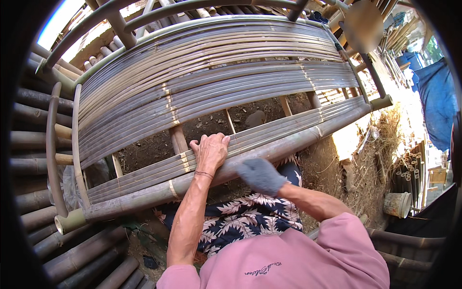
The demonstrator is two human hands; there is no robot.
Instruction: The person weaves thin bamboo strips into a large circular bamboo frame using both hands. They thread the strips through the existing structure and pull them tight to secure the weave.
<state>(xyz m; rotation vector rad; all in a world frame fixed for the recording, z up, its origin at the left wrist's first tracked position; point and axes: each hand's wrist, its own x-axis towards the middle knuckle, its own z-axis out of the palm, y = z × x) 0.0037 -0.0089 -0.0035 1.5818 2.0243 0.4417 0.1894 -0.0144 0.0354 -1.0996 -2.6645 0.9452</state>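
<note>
Head view looks down on a long bamboo bench (76,139), its long axis running left to right, with the right end farther from the person. A broad panel of far slats (216,82) fills most of the seat. Along the near side lies the thick front rail (134,198), sloping from near left to far right. Just beyond it, parallel, is the narrow band of near slats (274,135). Bare soil (207,124) shows between the two sets of slats, with a bamboo crosspiece (178,139) passing through that opening.

Of the two hands, the bare left hand (211,150) is nearer the band: it lies over the slats left of their middle, fingers bent toward the far edge. Whether they grip beneath, I cannot tell. The gloved right hand (261,177) is to its right and nearer the person, at the rail's near side, so the band lies beyond it, across the rail. Motion blur hides its fingers; I cannot tell how wide they are, whether they hold anything, or whether the glove touches the rail.
</note>
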